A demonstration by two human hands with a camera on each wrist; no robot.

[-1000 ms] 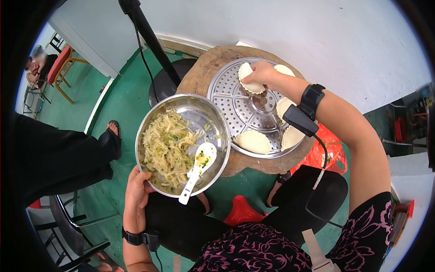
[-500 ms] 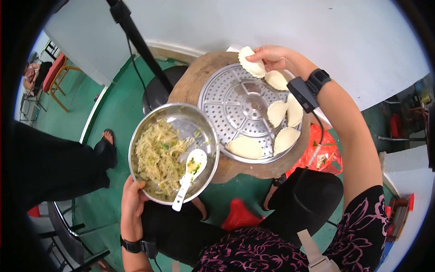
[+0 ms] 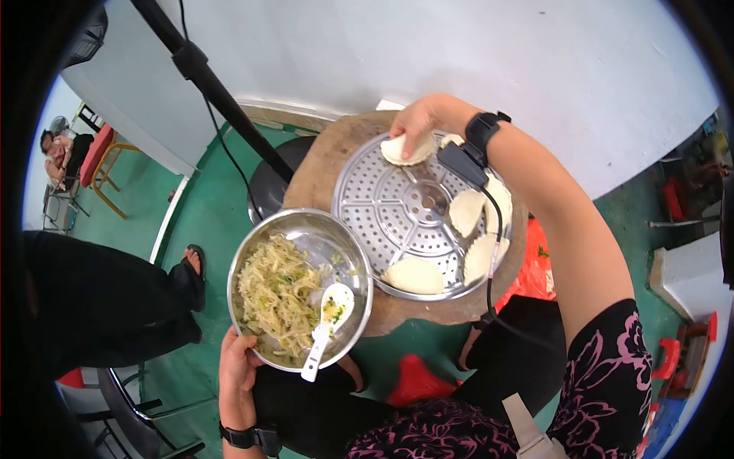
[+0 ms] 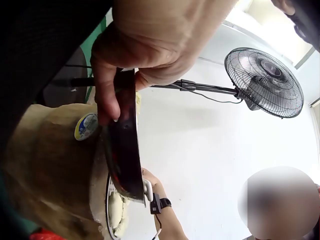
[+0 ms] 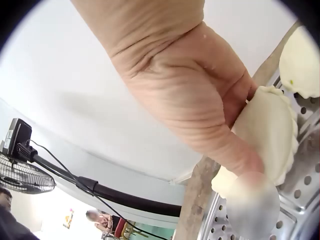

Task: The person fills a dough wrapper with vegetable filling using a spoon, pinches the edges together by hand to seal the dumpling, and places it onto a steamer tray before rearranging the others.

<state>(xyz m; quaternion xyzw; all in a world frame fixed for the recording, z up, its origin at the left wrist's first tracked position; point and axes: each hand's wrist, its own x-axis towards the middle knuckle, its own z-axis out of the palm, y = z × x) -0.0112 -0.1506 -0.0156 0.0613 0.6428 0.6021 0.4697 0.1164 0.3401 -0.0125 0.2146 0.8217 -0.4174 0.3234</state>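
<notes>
My right hand (image 3: 417, 125) pinches a crimped half-moon dumpling (image 3: 405, 151) at the back left of a round perforated metal tray (image 3: 372, 183). The right wrist view shows the thumb across that dumpling (image 5: 267, 130), close over the tray's holes. Several other pale dumplings lie along the tray's right side and front, one of them (image 3: 414, 275) at the front edge. My left hand (image 3: 238, 359) grips the rim of a steel bowl (image 3: 306, 233) holding shredded filling (image 3: 277, 291) and a white spoon (image 3: 324, 325). In the left wrist view, fingers and thumb clasp the bowl's wall (image 4: 125, 140).
The tray stands on a wooden stump table (image 3: 317, 168) beside a white wall. A black stand pole (image 3: 229, 107) rises behind a dark stool (image 3: 267, 183). A person in black trousers (image 3: 115, 298) stands at left. A red bag (image 3: 535, 264) lies right of the table.
The right hand first lifted the dumpling toward the tray's back edge, then brought it back left and lower over the tray. The left hand still holds the bowl.
</notes>
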